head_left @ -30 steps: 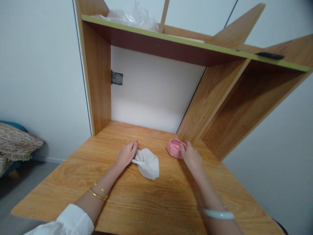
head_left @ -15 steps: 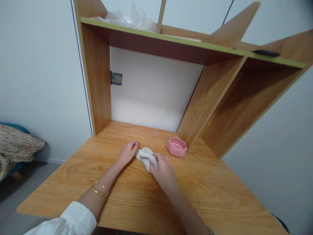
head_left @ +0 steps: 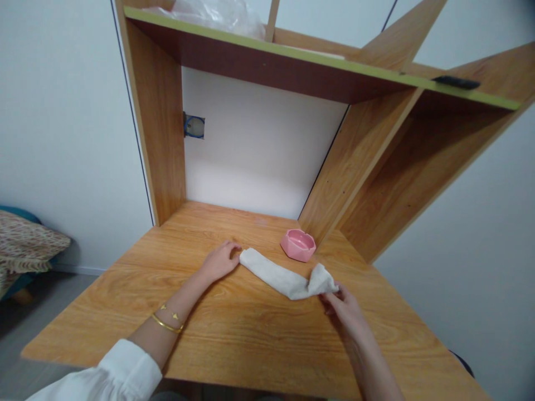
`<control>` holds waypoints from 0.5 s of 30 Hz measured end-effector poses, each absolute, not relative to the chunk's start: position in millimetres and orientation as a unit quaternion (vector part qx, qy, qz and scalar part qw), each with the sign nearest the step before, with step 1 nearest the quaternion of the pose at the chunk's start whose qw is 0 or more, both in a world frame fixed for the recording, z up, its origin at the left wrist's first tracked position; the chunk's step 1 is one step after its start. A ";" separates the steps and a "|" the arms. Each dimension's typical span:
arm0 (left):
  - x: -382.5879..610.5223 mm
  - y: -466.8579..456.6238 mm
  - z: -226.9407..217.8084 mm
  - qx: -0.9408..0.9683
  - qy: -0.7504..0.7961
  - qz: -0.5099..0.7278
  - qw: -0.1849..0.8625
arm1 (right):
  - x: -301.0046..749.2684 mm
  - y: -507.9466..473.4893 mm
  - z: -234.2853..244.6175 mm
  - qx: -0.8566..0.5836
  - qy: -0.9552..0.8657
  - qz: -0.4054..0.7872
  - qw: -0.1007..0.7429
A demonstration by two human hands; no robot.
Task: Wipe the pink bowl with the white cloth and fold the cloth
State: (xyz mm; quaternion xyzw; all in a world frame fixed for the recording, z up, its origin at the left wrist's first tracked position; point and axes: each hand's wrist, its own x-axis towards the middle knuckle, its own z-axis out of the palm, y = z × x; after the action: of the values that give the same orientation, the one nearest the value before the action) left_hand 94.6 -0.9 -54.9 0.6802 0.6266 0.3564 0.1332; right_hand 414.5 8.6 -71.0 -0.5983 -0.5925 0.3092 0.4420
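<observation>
A long, narrow whitish cloth (head_left: 273, 274), shaped like a sock, lies stretched across the wooden desktop. Its right part is crumpled and stands up in a small peak. My left hand (head_left: 219, 260) pinches the left end between thumb and fingers, resting on the wood. The right end is held between the thumb and fingers of my right hand (head_left: 345, 309), low over the desk; some of these fingers are hidden beneath the hand. Just behind the cloth stands a pink faceted ashtray (head_left: 298, 246), touched by neither hand.
A wooden shelf unit rises behind the desktop (head_left: 234, 340), with a green-edged shelf (head_left: 259, 47) overhead. On the shelf are a clear plastic bag (head_left: 221, 16) and a dark object (head_left: 455, 82). An open socket box (head_left: 194, 127) shows in the back wall. A fringed blanket (head_left: 31, 239) hangs at far left.
My right hand has moved right and toward me, drawing the bunched cloth out into a long strip. My left hand has stayed at its left end. The view has shifted slightly.
</observation>
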 end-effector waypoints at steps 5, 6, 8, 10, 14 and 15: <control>96.9 -2.0 -51.2 0.684 0.621 0.358 0.137 | 434.0 4.3 -65.9 -0.613 -0.587 0.247 0.468; 97.4 -2.1 -50.3 0.686 0.618 0.358 0.137 | 436.7 3.1 -62.8 -0.622 -0.589 0.227 0.463; 98.2 -2.4 -49.1 0.690 0.610 0.363 0.140 | 440.9 0.1 -56.9 -0.644 -0.589 0.200 0.445; 98.9 -2.6 -48.3 0.694 0.601 0.369 0.144 | 442.3 -3.5 -51.9 -0.655 -0.584 0.196 0.438; 99.6 -2.5 -47.7 0.703 0.572 0.393 0.160 | 433.8 -12.0 -43.5 -0.656 -0.572 0.196 0.452; 99.7 -2.3 -47.9 0.706 0.563 0.397 0.166 | 430.5 -14.1 -41.9 -0.661 -0.571 0.198 0.445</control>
State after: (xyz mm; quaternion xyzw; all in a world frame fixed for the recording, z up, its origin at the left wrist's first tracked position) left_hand 99.7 -2.3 -47.9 0.7058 0.5625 0.3973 0.1659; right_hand 430.5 -14.1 -41.9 -0.6606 -0.5710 0.1979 0.4454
